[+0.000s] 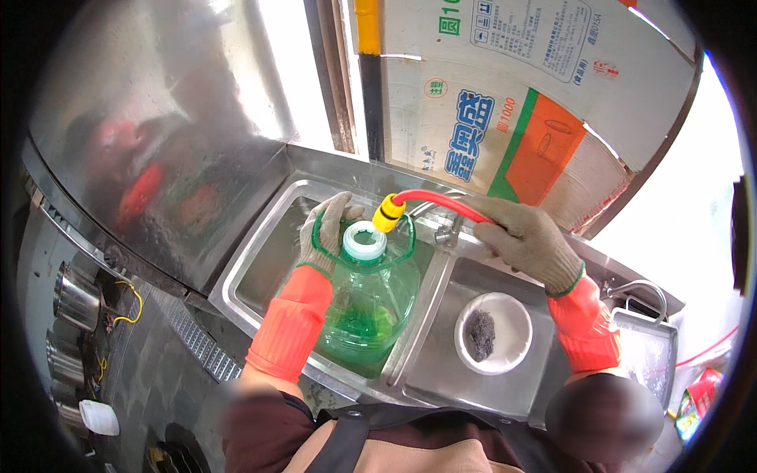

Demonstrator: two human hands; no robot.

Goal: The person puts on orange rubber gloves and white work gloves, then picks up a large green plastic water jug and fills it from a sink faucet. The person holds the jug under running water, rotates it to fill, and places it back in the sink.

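Note:
A large clear green plastic jug (372, 295) stands in the left basin of the steel sink, with some liquid visible low inside it. My left hand (322, 233), in a grey knit glove, grips the green carrying ring (412, 239) around the jug's white neck. My right hand (532, 239), also gloved, holds a red hose (437, 198). The hose's yellow connector (387, 214) points down into the jug's open mouth (365, 237). Water appears to run from its end, though this is small in view. Orange-red sleeve covers reach over both forearms.
In the right basin (432, 360) sits a white bowl (511, 360) with a metal scouring pad (482, 335). A tap (449, 233) rises behind the divider. Steel sheeting (195, 118) stands left, printed cardboard (414, 118) behind. Metal pots (77, 295) are at lower left.

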